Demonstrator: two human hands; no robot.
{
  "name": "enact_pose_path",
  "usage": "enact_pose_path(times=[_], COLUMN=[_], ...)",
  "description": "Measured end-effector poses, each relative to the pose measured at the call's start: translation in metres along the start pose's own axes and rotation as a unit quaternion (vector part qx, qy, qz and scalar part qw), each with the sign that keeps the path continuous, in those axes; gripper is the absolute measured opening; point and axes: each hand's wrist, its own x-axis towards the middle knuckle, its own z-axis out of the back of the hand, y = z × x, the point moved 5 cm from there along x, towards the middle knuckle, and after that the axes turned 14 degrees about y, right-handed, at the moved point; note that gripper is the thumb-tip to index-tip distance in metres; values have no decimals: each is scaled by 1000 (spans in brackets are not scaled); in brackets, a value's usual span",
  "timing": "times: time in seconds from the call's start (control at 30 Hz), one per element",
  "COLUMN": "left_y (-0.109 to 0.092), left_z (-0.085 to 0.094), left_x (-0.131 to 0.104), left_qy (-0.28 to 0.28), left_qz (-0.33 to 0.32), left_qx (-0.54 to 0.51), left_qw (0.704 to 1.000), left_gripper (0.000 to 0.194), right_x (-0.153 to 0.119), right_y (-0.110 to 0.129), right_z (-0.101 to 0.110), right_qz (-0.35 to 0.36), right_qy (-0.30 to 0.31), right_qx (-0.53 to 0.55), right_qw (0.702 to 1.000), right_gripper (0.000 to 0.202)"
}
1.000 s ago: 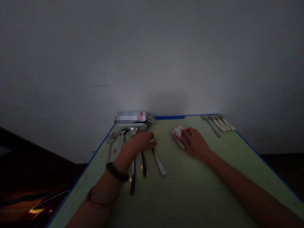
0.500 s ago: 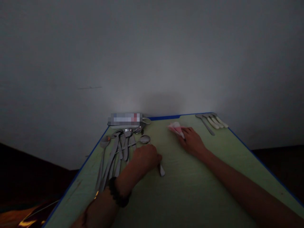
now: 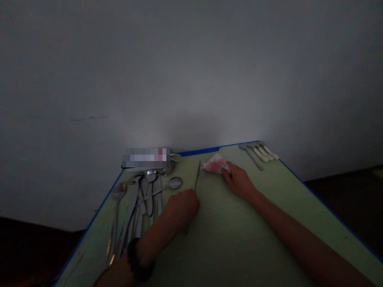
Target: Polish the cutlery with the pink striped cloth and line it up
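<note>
My left hand [image 3: 183, 205] is closed round a thin metal knife [image 3: 198, 175], whose blade points up and away from me near the middle of the table. The knife's lower end shows below my fingers. In my right hand [image 3: 237, 179] is a crumpled pink and white cloth [image 3: 214, 164], pinched at its right side, with its left tip close to the blade. Left of my left hand lies a pile of metal cutlery [image 3: 149, 199], and a spoon [image 3: 175, 183] rests across it with its bowl toward the middle.
Several forks with white handles [image 3: 263, 154] and a metal fork [image 3: 254, 158] lie at the far right of the green table [image 3: 239, 239]. A blurred-out package [image 3: 146, 158] sits at the far left corner. Behind the table stands a grey wall [image 3: 191, 71].
The knife has been lifted and turned, and its blade now shows beyond my left hand. My right hand has brought the cloth left, closer to it. The view has shifted slightly.
</note>
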Motion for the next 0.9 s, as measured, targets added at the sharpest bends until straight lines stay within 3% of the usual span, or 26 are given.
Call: enact_pose_path(times=[0.33, 0.43, 0.5, 0.63, 0.8, 0.9], left_y=[50, 59, 61, 53, 36, 41], left_z=[17, 20, 15, -3, -9, -5], left_x=[-26, -38, -45, -50, -45, -43], left_qy=[4, -48, -72, -68, -72, -100], left_qz=[91, 125, 159, 197, 164, 150], left_qx=[30, 49, 54, 44, 47, 43], left_qw=[995, 990, 983, 977, 983, 983], left_gripper=[31, 32, 33, 33, 43, 53], right_x=[3, 3, 3, 4, 5, 6], right_y=[-1, 1, 2, 3, 6, 7], right_z=[-8, -10, -11, -12, -13, -12], right_qz=[13, 20, 20, 4, 9, 17], right_qy=[-14, -10, -8, -9, -14, -16], right_qx=[-11, -31, -41, -72, -95, -94], right_qw=[1000, 999, 999, 997, 995, 995], right_gripper=[32, 35, 34, 31, 29, 29])
